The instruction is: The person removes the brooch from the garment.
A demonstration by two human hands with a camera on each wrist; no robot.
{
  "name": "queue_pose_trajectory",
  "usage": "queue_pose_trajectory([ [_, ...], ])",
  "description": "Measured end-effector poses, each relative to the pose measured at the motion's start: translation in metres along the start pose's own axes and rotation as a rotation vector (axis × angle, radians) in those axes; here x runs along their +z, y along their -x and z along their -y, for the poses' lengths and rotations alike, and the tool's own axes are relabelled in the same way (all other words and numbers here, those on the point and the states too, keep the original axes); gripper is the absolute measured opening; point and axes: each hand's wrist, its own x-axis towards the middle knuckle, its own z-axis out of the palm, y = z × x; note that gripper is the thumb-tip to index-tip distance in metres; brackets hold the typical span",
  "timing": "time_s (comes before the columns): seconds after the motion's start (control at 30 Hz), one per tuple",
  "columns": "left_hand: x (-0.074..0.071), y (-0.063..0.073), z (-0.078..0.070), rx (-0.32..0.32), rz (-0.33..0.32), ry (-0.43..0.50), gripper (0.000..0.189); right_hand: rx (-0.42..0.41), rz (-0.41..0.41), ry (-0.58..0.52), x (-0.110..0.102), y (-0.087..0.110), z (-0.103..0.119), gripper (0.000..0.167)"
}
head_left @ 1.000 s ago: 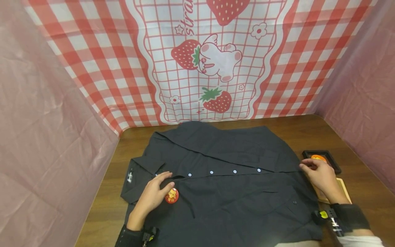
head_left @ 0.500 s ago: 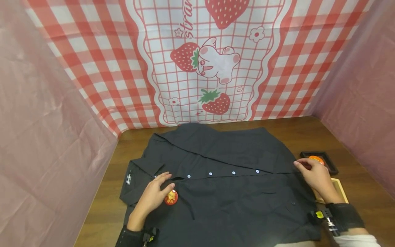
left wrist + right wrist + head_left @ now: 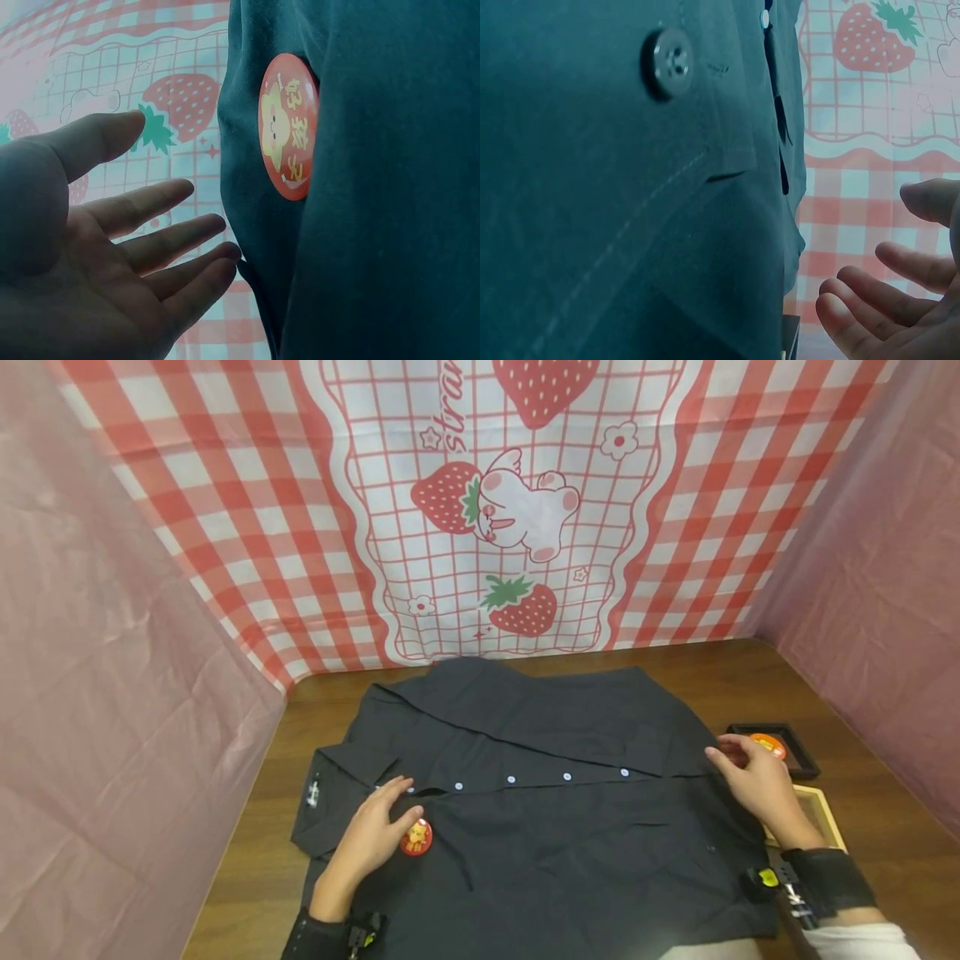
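The red badge already sits on the shirt; the orange badge still lies in the black tray; left grip, right grip relaxed, empty.

A brown wood-grain tabletop with rounded back corners sits inside a three-sided fabric enclosure. Behind it hangs a red-and-white gingham backdrop cloth, its pale central panel bordered by a wavy white band and ruled with thin red grid lines. Printed on that panel are strawberries, a white cartoon animal lying sideways, outlined flowers, small stars and sideways red lettering cut off by the upper edge of the head view. A dusty-pink left drape, softly creased, runs along one side; a matching right drape closes the other, darkening towards the back corner. The left wrist view shows the backdrop bleached by brightness at upper left
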Motion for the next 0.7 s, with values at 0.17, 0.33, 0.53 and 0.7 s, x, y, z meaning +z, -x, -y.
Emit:
queue_pose_trajectory([
  [0.17, -0.002, 0.0, -0.002, -0.01, 0.004, -0.002, 0.049, 0.009, 0.002, -0.027, 0.0, 0.001, 0.005, 0.044],
  [0.33, -0.002, 0.0, -0.001, -0.018, 0.014, -0.004, 0.048, 0.02, -0.011, -0.04, 0.003, 0.003, 0.007, 0.044],
  [0.53, -0.002, 0.0, -0.001, -0.012, 0.014, -0.006, 0.048, 0.017, -0.014, -0.053, 0.005, 0.003, 0.013, 0.044],
  [0.7, -0.001, 0.0, -0.001, -0.008, 0.013, 0.004, 0.049, 0.051, 0.035, -0.077, 0.007, 0.003, 0.018, 0.048],
])
